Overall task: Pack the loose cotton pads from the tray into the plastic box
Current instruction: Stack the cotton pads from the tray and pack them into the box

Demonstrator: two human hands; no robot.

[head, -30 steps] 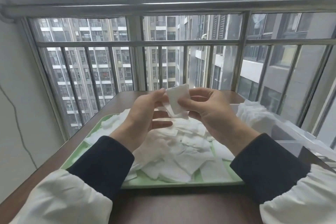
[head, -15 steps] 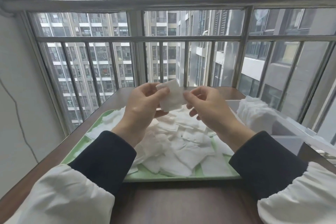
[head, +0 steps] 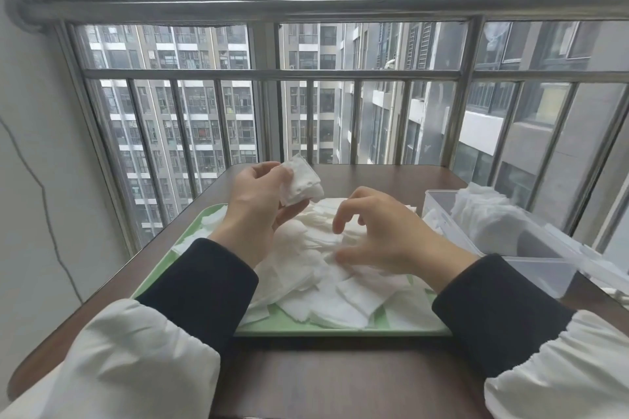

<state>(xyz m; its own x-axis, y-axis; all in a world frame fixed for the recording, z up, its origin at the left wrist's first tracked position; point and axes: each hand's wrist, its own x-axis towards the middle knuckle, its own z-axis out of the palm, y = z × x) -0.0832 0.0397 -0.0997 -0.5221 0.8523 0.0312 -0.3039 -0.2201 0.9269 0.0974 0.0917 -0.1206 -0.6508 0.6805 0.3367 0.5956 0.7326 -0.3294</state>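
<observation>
Over the tray [head: 340,330], left hand [head: 258,201] grips gathered pads [head: 301,184]; right hand [head: 384,235], relaxed and empty, hovers directly above loose pads [head: 340,303].

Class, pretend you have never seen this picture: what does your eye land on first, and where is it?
First, the heap of white cotton pads on the green tray at centre, with the left hand gripping a small stack of pads above it and the right hand hovering over the heap. Behind, the barred window shows tower blocks.
</observation>
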